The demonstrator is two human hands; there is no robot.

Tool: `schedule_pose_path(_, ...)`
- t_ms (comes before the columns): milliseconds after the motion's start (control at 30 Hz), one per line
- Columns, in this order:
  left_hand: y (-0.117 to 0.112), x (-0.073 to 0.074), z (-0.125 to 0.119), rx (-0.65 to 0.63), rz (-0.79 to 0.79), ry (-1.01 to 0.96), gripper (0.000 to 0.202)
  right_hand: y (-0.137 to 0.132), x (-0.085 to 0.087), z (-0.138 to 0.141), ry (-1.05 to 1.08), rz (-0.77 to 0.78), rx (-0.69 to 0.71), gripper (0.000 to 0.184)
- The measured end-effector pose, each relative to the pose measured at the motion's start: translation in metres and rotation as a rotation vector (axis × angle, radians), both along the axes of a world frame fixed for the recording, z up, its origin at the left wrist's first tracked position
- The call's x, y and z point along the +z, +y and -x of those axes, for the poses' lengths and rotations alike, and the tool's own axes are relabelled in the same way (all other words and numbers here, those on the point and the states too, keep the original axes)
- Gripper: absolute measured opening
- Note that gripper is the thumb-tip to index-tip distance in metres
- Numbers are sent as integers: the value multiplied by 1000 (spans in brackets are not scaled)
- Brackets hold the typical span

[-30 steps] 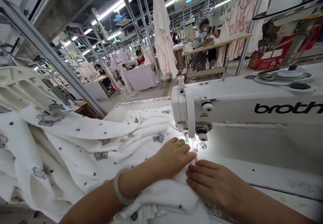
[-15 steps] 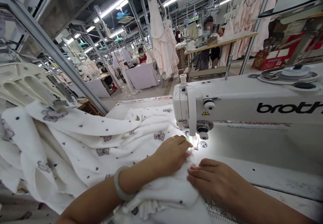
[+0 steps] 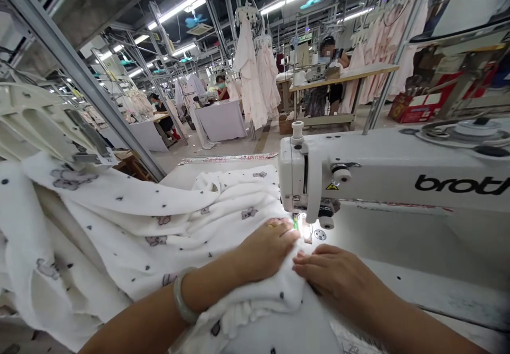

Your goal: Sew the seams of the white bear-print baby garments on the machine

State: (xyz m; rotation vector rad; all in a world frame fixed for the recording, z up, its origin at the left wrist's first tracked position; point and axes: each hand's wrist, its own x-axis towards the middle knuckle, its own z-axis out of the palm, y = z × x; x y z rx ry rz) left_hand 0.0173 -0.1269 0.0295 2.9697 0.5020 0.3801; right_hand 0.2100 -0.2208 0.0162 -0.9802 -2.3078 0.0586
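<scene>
White fleece fabric (image 3: 223,221) printed with grey bears and small dark dots lies in folds across the machine bed, with its edge at the needle area of a white sewing machine (image 3: 374,173). My left hand (image 3: 266,249), fingers bent and together, grips the fabric just left of the lit presser foot. Nearer to me, my right hand (image 3: 334,270) pinches the fabric's edge, its fingertips partly hidden in the cloth. A gathered ruffle (image 3: 239,317) shows below my left forearm. The needle tip is hidden by glare and fingers.
At left, a cream plastic hanger clamp (image 3: 35,115) holds up part of the fabric beside a slanting metal post (image 3: 91,88). Beyond the machine hang pale pink garments (image 3: 255,77). Several people sit at other sewing tables. A red box (image 3: 416,104) stands on the floor at right.
The camera view has shifted slightly, so the machine appears lower and further right. My right hand has come closer to the presser foot, while my left hand stays beside it on the fabric.
</scene>
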Motion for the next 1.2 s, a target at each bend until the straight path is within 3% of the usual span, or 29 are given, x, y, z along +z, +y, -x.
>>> schedule_pose_path(233,28,-2,-8,72,56,-4,12,15,6,-2,-1,-3,-77,35)
schedule_pose_path(433,43,18,-13,5,39,106,5,17,4,-4,4,-45,-140,33)
schedule_pose_path(533,23,35,-7,54,44,140,11,15,-2,-7,6,-83,-155,29)
schedule_pose_path(633,-16,46,3,132,109,81,17,12,-6,-9,17,-107,-184,26)
schedule_pose_path(733,-49,36,12,223,194,2,40,10,-5,-9,4,-88,-220,20)
schedule_pose_path(800,-54,20,17,214,166,-51,41,11,-3,-9,-21,-65,-234,17)
schedule_pose_path(900,-37,0,23,111,120,-142,29,14,-2,-8,-75,-70,-216,17)
schedule_pose_path(967,-17,-4,27,10,146,-176,28,18,-2,-7,-126,-109,-180,19)
schedule_pose_path(1100,17,10,34,-133,334,-175,25,28,-3,-7,-269,-244,-61,28)
schedule_pose_path(1200,23,27,32,34,581,-219,37,31,-1,-10,-349,-313,34,32)
